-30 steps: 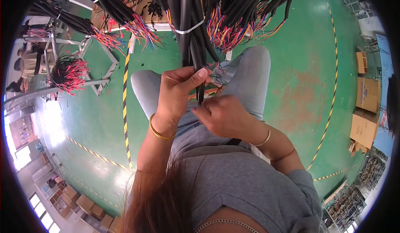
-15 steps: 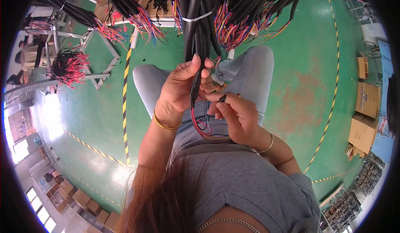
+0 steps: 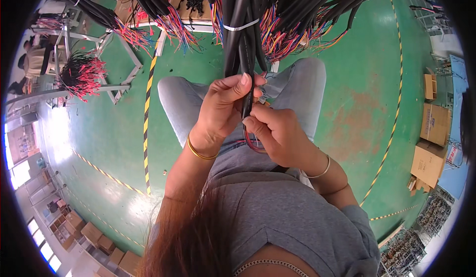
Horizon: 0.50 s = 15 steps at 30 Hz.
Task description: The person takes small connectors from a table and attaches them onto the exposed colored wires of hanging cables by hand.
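A black sheathed cable point(image 3: 249, 91) hangs down in front of me from a thick bundle bound by a white cable tie point(image 3: 241, 27). My left hand point(image 3: 221, 103) is closed around this cable, its thumb lying along the sheath. At the lower end, my right hand point(image 3: 281, 134) pinches the cable between thumb and forefinger, where the sheath stops. Thin red wires point(image 3: 254, 144) come out there and curve under my right hand, which hides their far ends. Whatever small piece sits under the right fingertips is hidden.
More black cable bundles point(image 3: 297, 17) with stripped coloured wires point(image 3: 277, 34) hang on both sides. A bench point(image 3: 196, 27) with black scraps stands behind them. Metal frames point(image 3: 126, 59) are at the left, cardboard boxes point(image 3: 436, 123) at the right. Yellow-black tape point(image 3: 148, 128) marks the green floor.
My right hand, which held a small black piece beside the cable, has moved up and left onto the cable's end. My left hand and the cable have shifted slightly right.
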### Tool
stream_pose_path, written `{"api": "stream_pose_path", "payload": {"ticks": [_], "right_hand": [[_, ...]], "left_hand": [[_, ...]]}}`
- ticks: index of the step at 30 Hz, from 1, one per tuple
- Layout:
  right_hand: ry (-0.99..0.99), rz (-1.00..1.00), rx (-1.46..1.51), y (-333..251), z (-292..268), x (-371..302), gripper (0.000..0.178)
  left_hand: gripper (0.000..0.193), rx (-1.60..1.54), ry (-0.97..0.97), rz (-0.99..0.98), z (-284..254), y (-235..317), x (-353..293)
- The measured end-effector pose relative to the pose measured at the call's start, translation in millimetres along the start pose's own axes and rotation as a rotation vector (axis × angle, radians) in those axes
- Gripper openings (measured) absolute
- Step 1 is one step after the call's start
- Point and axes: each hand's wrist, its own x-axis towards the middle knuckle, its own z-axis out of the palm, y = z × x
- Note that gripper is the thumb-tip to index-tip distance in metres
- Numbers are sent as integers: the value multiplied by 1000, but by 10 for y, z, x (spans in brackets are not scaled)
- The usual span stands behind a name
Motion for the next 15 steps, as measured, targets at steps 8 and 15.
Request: {"api": "stream_pose_path", "payload": {"ticks": [8, 15], "right_hand": [[16, 99, -150, 127, -12, 29, 19], [-117, 229, 381, 363, 49, -90, 23]], "left_hand": [[23, 404, 183, 185, 75, -72, -23], [22, 32, 120, 10, 116, -3, -49]]}}
